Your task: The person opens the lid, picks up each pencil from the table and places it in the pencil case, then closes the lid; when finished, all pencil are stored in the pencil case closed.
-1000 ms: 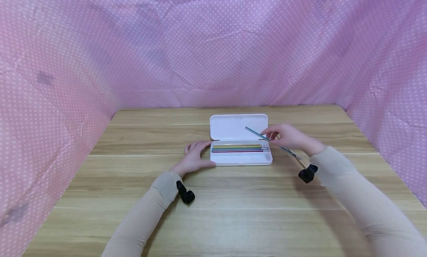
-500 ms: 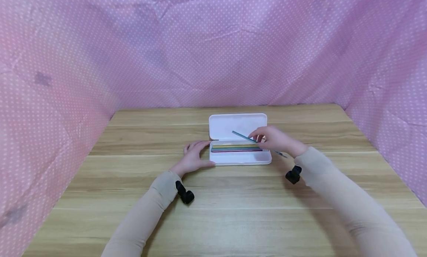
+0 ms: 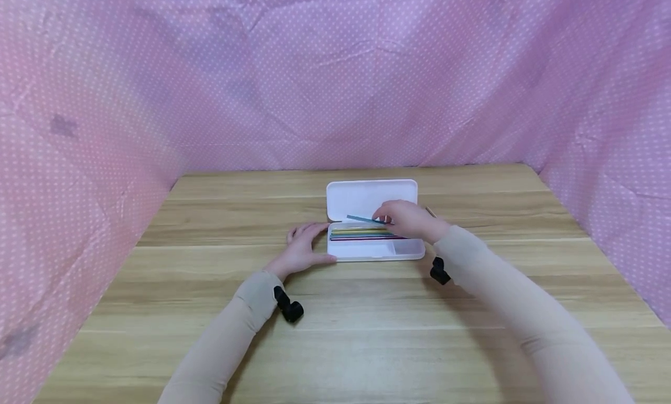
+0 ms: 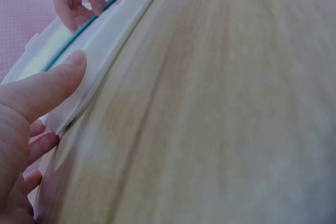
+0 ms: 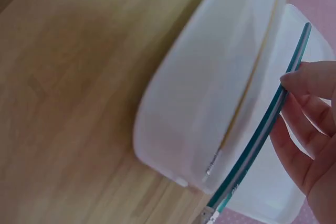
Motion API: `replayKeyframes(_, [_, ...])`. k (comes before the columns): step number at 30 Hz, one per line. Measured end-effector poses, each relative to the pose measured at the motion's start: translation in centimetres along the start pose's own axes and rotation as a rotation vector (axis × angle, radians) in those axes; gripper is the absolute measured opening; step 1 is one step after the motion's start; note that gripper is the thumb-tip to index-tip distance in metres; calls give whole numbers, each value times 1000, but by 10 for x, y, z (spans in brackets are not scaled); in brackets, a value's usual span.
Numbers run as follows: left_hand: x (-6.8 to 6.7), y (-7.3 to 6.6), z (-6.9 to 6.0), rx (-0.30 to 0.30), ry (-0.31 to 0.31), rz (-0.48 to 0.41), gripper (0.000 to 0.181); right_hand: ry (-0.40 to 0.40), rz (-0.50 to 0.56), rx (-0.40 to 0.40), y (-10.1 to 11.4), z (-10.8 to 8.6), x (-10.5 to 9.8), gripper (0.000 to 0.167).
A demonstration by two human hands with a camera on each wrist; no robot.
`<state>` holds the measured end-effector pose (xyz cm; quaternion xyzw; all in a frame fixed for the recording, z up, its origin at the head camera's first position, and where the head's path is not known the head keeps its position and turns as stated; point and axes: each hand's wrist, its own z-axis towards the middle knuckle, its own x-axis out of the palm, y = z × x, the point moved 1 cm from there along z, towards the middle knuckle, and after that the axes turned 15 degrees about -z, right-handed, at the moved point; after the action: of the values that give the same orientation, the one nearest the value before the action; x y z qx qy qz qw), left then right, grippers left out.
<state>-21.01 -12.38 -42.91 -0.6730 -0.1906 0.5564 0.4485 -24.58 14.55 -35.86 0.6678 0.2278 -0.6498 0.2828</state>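
A white pencil case (image 3: 362, 251) lies with its lid (image 3: 356, 197) raised at the back. Several coloured pencils (image 3: 356, 234) lie lengthwise inside. My right hand (image 3: 411, 219) pinches a teal pencil (image 5: 257, 135) between thumb and fingers, above the back part of the case. That pencil slants slightly, its eraser end toward the right and hidden by the hand in the head view. At the case's left end rests my left hand (image 3: 299, 254), fingers spread, the thumb (image 4: 58, 85) by the front corner and a fingertip touching near the back corner.
A short tan stick end (image 3: 431, 212) shows behind the right wrist; the rest of it is hidden. The case has a small front-right compartment (image 3: 408, 248). Beneath everything is a wood-grain table (image 3: 341, 334), with pink dotted cloth (image 3: 335, 101) around its back and sides.
My right hand has moved left with the teal pencil, from the case's right end to above its back part. The pencil is now nearer to level. The left hand stays at the case.
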Motion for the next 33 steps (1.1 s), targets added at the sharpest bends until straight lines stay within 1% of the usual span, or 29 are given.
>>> replayKeyframes(5, [1,1,-1,5,-10,-1,88,9,-68,-29,7,9,6,26])
replayKeyframes(12, [1,0,0,-46,10,4,88,22,-90,-59,13,19,7,27])
replayKeyframes(18, [2,2,1,-48,7,6,88,20,-90,-101,16,23,9,26])
replayKeyframes(21, [2,3,1,-39,6,7,88,37,-83,-103,17,25,10,26])
replayKeyframes(28, [1,2,0,-41,15,4,88,74,-91,-110,20,30,11,25])
replayKeyframes(33, [1,1,1,-43,16,2,87,91,-83,-96,20,32,11,27])
